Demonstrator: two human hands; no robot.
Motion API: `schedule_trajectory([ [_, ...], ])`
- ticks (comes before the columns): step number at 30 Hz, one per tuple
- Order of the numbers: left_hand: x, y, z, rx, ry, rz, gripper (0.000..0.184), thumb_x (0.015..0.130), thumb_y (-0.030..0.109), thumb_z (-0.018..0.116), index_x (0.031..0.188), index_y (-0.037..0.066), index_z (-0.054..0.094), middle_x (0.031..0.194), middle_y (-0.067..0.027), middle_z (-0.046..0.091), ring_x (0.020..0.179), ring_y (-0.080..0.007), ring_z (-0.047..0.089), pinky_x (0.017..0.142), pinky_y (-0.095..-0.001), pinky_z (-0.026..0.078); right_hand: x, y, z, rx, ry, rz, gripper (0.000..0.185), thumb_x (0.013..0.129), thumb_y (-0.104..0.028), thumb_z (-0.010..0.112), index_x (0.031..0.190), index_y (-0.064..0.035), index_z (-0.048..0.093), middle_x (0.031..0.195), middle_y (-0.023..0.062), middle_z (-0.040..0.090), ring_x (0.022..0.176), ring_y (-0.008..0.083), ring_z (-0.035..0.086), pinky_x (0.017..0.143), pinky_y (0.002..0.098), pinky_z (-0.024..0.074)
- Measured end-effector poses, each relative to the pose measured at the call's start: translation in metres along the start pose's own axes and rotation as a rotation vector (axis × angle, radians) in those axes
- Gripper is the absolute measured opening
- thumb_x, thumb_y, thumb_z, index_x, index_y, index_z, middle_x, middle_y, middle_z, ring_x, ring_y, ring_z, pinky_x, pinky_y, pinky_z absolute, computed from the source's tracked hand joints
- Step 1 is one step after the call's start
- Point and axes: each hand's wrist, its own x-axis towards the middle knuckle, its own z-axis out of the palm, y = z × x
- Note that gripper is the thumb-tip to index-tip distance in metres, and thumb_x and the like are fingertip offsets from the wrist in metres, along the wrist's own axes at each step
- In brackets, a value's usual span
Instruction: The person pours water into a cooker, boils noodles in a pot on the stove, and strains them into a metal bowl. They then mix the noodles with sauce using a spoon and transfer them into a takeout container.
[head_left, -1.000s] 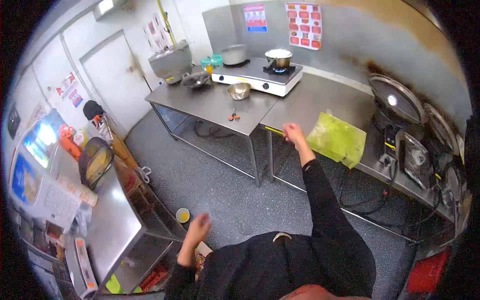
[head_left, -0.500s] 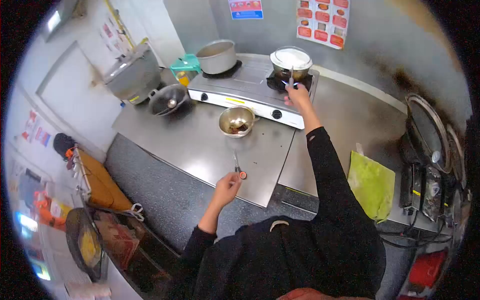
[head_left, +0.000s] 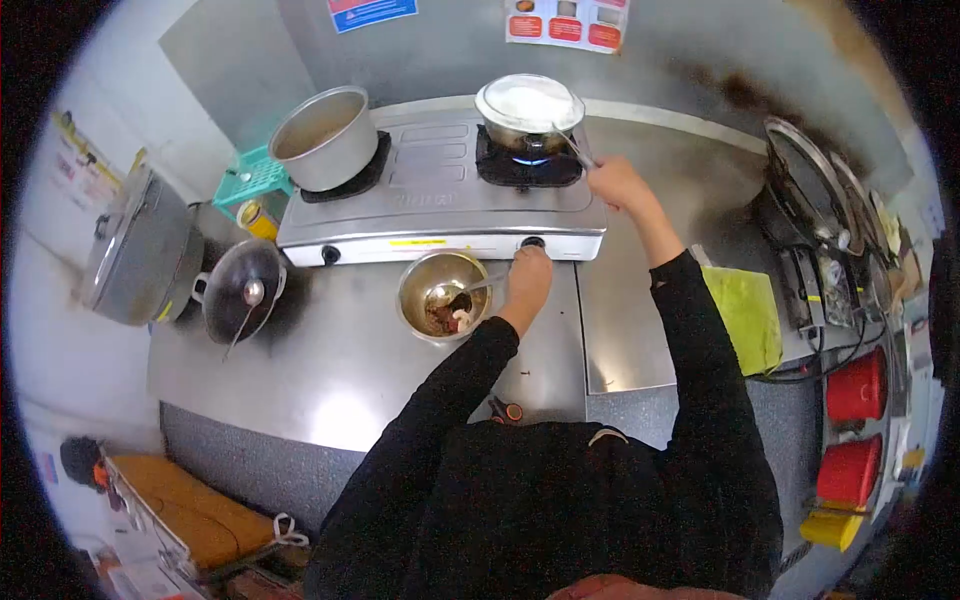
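My left hand [head_left: 529,280] has its fingers closed round the right control knob [head_left: 532,243] on the front of the gas stove [head_left: 430,190]. My right hand [head_left: 618,186] grips the handle of a small pan [head_left: 528,112] on the right burner. White foamy liquid fills this pan near its rim, and a blue flame shows beneath it. Just left of my left hand, a metal bowl [head_left: 415,290] holds dark and pale contents and a spoon. The orange-handled scissors [head_left: 506,410] lie at the near table edge, partly hidden by my clothing.
A large pot [head_left: 325,140] sits on the left burner. To its left are a teal basket [head_left: 250,180], a yellow-labelled jar [head_left: 258,219] and a dark wok [head_left: 243,285] with a ladle. A green board [head_left: 742,315] and upright lids [head_left: 808,180] are at right.
The view has come closer to the stove. My left hand has gone from near the scissors to the knob. My right hand has gone from near the green board to the pan handle.
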Motion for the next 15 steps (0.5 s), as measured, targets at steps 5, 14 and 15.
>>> schedule_trajectory([
  [5,0.01,-0.001,0.021,-0.276,-0.094,-0.088,0.015,0.072,0.008,0.051,0.075,-0.002,0.06,0.075,-0.0158,0.06,0.068,-0.0256,0.06,0.055,-0.0311,0.051,-0.003,-0.013,-0.004,-0.164,0.031,0.017,0.018,0.062,-0.012,0.048,0.056,0.0042,0.052,0.046,0.0144,0.049,0.038,0.0232,0.049,0.037,0.0357,0.0401],
  [14,0.015,-0.002,0.009,-0.396,-0.189,-0.185,0.014,0.074,0.009,0.05,0.071,0.001,0.062,0.077,-0.0139,0.061,0.071,-0.0252,0.062,0.059,-0.035,0.051,0.018,-0.022,-0.019,-0.276,-0.086,0.053,0.02,0.063,-0.012,0.047,0.049,0.0027,0.05,0.046,0.016,0.049,0.037,0.0238,0.049,0.034,0.0371,0.037],
  [15,0.016,-0.002,0.005,-0.398,-0.187,-0.181,0.014,0.074,0.009,0.05,0.071,0.001,0.062,0.077,-0.0139,0.061,0.071,-0.0252,0.062,0.059,-0.035,0.051,0.019,-0.028,-0.022,-0.319,-0.127,0.053,0.02,0.063,-0.013,0.048,0.05,0.003,0.051,0.047,0.0163,0.05,0.037,0.0241,0.049,0.036,0.0377,0.0381],
])
